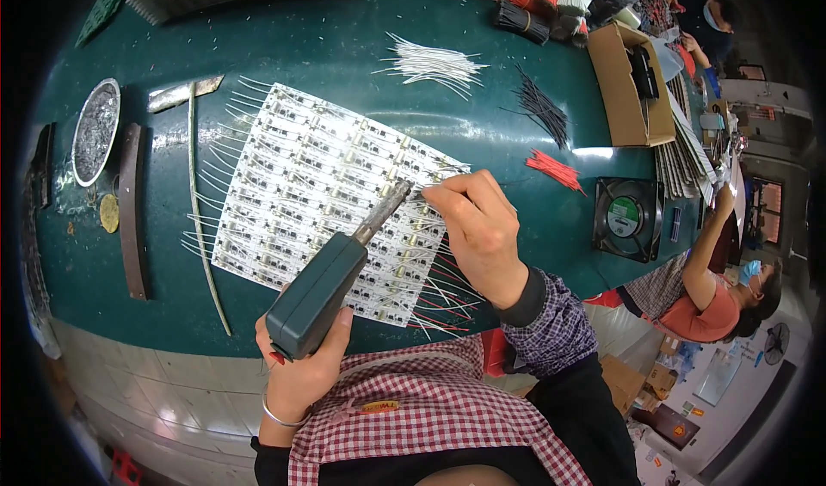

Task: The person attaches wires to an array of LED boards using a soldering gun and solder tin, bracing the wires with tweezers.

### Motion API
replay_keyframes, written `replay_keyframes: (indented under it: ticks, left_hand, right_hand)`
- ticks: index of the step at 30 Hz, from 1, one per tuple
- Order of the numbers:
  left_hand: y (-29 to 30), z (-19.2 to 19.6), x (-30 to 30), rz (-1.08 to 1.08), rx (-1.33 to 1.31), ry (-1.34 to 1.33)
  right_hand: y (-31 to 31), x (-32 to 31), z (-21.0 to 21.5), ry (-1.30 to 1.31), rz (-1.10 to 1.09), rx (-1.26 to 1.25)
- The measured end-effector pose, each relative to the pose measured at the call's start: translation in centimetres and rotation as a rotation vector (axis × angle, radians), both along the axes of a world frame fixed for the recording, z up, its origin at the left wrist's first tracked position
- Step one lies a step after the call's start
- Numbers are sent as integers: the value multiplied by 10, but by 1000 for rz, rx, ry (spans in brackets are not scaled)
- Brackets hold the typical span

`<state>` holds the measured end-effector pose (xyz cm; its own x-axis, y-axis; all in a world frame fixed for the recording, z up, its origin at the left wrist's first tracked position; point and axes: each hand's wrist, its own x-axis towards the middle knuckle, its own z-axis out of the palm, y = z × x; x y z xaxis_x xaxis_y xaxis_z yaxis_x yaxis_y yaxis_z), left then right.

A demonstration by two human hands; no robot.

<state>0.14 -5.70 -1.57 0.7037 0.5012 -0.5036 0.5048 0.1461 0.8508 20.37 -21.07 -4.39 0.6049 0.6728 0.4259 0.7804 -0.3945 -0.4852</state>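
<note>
My left hand (308, 372) is wrapped round the dark green body of a soldering gun (320, 292). Its metal barrel points up and right, the tip over the right part of a white circuit board panel (288, 155). Rows of small components cover the panel, and white wires stick out from its left edge. Red, white and black wires (447, 288) hang off the right edge, partly under my wrist. Close to the gun's tip, my right hand (483, 232) is closed in a pinch; a thin black wire (519, 181) trails out behind it. The wire's end at the fingertips is too small to make out.
Loose white (430, 64), black (544, 107) and red wires (557, 169) lie beyond the panel. A black fan (628, 218) and cardboard box (615, 90) stand at right. An oval metal dish (96, 132) and brown strip (132, 211) lie left. A masked co-worker (710, 301) sits at right.
</note>
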Motion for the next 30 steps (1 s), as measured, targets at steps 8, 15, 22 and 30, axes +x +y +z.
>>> replay_keyframes:
  ticks: [8,15,22,30]
  left_hand:
    - [-1,-3,0,0,98,-31]
    - [8,12,18,-74,43,-97]
    - [0,-3,1,-5,185,-124]
    - [0,3,-1,14,111,-56]
  right_hand:
    - [1,0,2,15,35,-16]
    - [0,0,2,8,28,-59]
    - [1,0,5,8,32,-75]
    - [2,0,1,-27,29,-54]
